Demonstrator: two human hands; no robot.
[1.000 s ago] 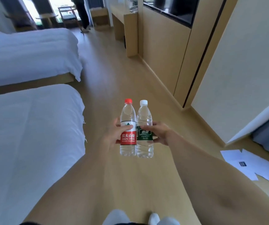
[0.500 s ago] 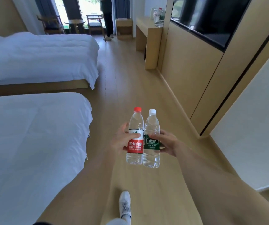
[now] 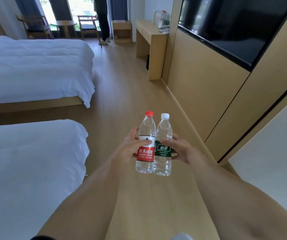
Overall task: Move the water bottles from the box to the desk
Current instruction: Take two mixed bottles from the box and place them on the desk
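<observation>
Head view: the left hand (image 3: 128, 149) curls its fingers (image 3: 143, 143) round the red-labelled bottle (image 3: 145, 144), thumb across the label. The right hand (image 3: 180, 149) wraps its fingers (image 3: 165, 142) round the green-labelled bottle (image 3: 163, 148). Both bottles are clear ribbed plastic, upright, touching side by side between the hands, above the wooden floor (image 3: 125, 87). The pale wooden table (image 3: 149, 34) stands well beyond the fingers. White beds (image 3: 35, 66) lie left of them.
</observation>
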